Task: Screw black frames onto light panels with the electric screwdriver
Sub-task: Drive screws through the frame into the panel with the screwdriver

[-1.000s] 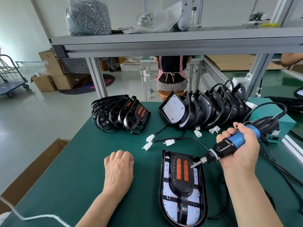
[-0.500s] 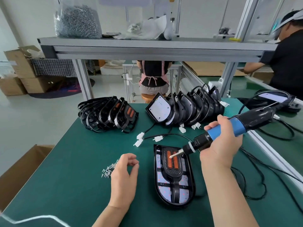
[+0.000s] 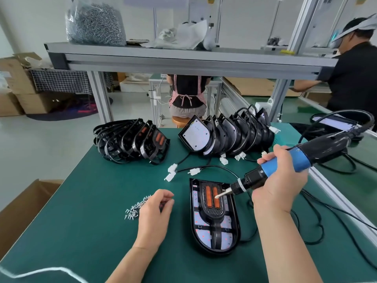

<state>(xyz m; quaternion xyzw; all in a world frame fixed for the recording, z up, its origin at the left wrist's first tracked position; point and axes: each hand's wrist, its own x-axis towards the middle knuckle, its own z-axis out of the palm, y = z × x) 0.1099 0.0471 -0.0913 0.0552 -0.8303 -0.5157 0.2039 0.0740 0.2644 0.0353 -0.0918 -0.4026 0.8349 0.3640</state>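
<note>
Barely begun: gripping the blue-and-black electric screwdriver (image 3: 302, 160) in the right hand (image 3: 279, 180) over the black plastic frame (image 3: 215, 231) seated on the rounded light panel (image 3: 225, 241) on the near green desk (image 3: 91, 201), left hand (image 3: 155, 213) curled beside loose silver screws (image 3: 133, 208), contents unclear, far frame stack (image 3: 130, 141) and panel row (image 3: 224, 135) waiting.

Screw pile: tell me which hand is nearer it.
Left. The left hand sits beside the screw pile; the right hand holds the electric screwdriver across the light panel from it.

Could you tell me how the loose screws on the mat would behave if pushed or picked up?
The screws are tiny and lie in a loose heap, so a push would probably scatter them. They look light and fiddly to pinch singly. On the flat mat some may roll.
</note>
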